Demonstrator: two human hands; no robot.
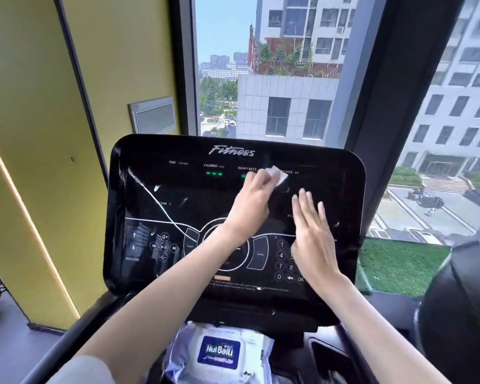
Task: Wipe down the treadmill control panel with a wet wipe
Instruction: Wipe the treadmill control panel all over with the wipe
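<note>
Wet wipe (277,175) is gripped by the left hand (251,207) on the control panel (178,273), right hand (313,239) resting flat, fingers straight.

**Shiny black console, soft white wipe**

The control panel (178,195) is glossy black plastic, smooth enough to mirror the window light. There looks to be a clear film over it, wrinkled and creased toward the left edge. The wet wipe (277,174) is a thin white cloth-like sheet, scrunched up and matt. The wipes pack (219,353) below is crinkly plastic film with a sheen and a glossy blue label. The yellow wall (39,134) is flat matt paint. The window frame (372,79) is dark, smooth and dull, can't tell what it's made of.
</note>
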